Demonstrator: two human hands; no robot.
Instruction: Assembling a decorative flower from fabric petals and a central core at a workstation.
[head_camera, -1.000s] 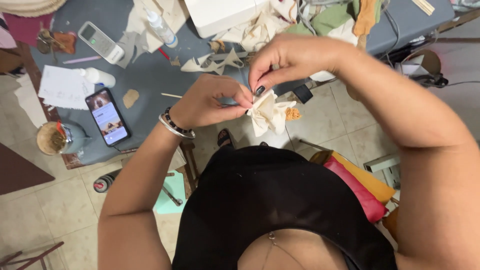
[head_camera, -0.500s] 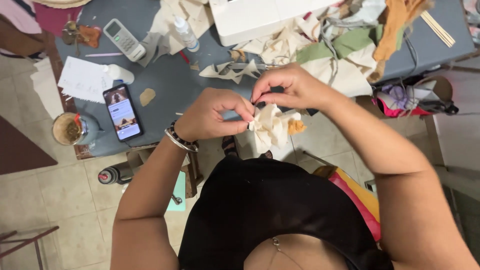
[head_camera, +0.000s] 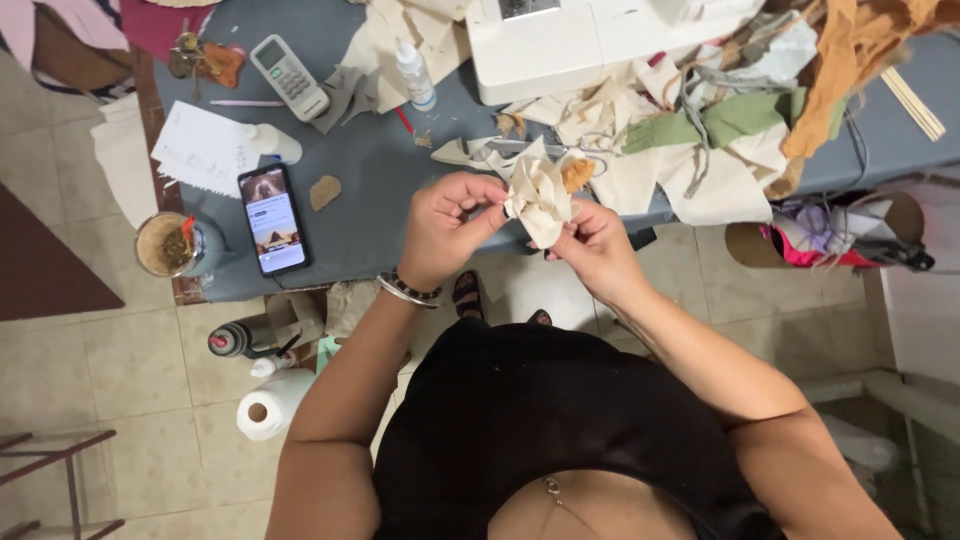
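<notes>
A small cream fabric piece (head_camera: 536, 192) with a tuft of orange-brown stuffing at its upper right is pinched between both my hands, just in front of the blue-grey table's near edge (head_camera: 370, 250). My left hand (head_camera: 448, 228) grips its left side with thumb and fingers; a bracelet circles that wrist. From below and to the right, my right hand (head_camera: 592, 245) holds the fabric's lower edge. My black top fills the lower view.
On the table lie a lit phone (head_camera: 272, 218), a remote control (head_camera: 289, 77), white paper (head_camera: 203, 149), a small white bottle (head_camera: 414, 74), a white sewing machine (head_camera: 600, 40) and heaped fabric scraps (head_camera: 720, 130). A cup (head_camera: 168, 245) stands at the left edge; a paper roll (head_camera: 272, 404) lies on the tiled floor.
My right hand has come down from above the fabric piece to below it. The view has shifted so the table and hands sit further right and higher.
</notes>
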